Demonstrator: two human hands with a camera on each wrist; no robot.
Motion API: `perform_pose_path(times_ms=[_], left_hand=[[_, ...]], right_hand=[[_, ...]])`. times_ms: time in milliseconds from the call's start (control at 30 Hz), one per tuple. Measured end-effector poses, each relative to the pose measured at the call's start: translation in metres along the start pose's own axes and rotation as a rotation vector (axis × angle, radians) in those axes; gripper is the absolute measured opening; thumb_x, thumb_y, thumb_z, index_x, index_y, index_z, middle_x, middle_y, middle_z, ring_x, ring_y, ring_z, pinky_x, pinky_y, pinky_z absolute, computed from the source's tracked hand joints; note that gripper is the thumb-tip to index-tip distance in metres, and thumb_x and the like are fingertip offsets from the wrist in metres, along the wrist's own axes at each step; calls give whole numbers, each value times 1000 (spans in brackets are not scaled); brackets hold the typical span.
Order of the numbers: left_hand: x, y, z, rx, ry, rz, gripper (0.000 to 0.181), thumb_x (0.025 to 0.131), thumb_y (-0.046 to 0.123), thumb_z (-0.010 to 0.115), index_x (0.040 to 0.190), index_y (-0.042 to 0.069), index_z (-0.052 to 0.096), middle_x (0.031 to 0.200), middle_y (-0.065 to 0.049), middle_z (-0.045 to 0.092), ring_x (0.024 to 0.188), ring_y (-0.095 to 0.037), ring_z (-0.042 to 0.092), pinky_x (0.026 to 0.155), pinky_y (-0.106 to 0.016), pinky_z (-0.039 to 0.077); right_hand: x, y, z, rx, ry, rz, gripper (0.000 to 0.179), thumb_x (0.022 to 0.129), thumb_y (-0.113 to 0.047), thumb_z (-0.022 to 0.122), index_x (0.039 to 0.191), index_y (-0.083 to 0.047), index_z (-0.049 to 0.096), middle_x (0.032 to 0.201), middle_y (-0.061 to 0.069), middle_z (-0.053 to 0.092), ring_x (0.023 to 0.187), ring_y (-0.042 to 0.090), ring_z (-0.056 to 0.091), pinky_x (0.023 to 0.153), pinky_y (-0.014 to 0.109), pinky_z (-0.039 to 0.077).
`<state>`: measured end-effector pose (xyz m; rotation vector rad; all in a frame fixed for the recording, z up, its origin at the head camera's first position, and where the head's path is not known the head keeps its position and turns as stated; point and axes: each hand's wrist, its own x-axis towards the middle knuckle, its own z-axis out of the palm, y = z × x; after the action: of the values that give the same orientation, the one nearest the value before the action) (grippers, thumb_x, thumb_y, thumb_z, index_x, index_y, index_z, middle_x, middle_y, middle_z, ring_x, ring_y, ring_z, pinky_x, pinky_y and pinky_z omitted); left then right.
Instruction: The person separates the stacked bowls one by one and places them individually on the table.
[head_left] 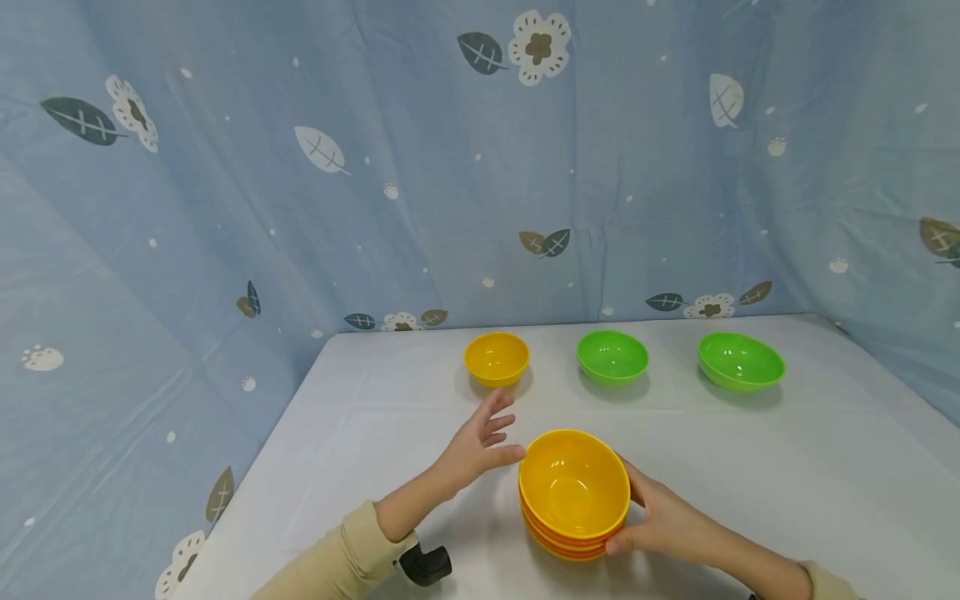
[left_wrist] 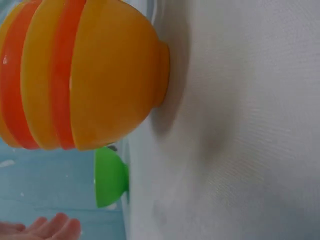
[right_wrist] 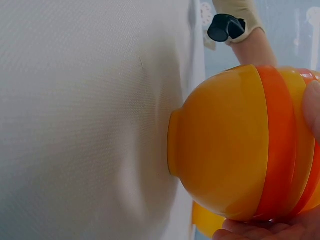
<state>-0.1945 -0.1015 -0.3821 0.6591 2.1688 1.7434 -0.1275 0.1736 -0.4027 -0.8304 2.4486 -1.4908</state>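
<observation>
A stack of nested bowls point(head_left: 574, 492), yellow with orange bands between, sits at the front middle of the table, its top bowl facing up and hollow. My right hand point(head_left: 663, 521) grips the stack's right side. In the right wrist view its thumb point(right_wrist: 312, 110) lies across the upper bowls and its fingers point(right_wrist: 265, 230) curl along the other side. At the stack's left, my left hand point(head_left: 480, 442) has its fingers extended and spread. Its thumb tip is right by the rim; whether they touch I cannot tell. The left wrist view shows only those fingertips point(left_wrist: 57, 227).
Along the back of the white-covered table point(head_left: 390, 442) stand a small yellow bowl point(head_left: 497, 360), a green bowl point(head_left: 612, 358) and a wider green bowl point(head_left: 740, 363). Behind them hangs a blue patterned curtain point(head_left: 420, 167). A black device point(head_left: 425, 566) is at the left cuff.
</observation>
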Motion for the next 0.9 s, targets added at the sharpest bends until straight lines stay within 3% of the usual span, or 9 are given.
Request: perform_pose_path(times_ms=[367,533,667,900], left_hand=[[-1,-3,11,72,-193,32,92,79,46,67,147,12,16,147,-6,29,132,-23,34,107,-34,31],[-5,0,16,118,-264,33,92,75,51,68,146,18,19,148,0,29,130,-11,35,108,-31,28],[-9,0,20,157,-284,57,98,68,60,69,146,28,18,148,8,28,131,-7,31,109,-36,25],[-13,1,27,199,-261,86,107,60,63,71,144,39,11,151,10,17,138,-12,18,111,-44,18]], right_hand=[[1,1,0,13,-2,5,91,73,-28,77,143,-1,24,142,20,36,122,-4,36,95,21,39],[1,0,0,34,-11,24,90,74,-29,76,142,-2,24,142,19,36,122,-5,36,95,21,39],[2,0,0,43,-14,25,90,74,-29,76,142,-1,24,142,19,36,121,-5,37,94,20,39],[1,3,0,41,-6,0,88,74,-27,76,142,-2,26,140,18,38,122,-2,39,95,20,38]])
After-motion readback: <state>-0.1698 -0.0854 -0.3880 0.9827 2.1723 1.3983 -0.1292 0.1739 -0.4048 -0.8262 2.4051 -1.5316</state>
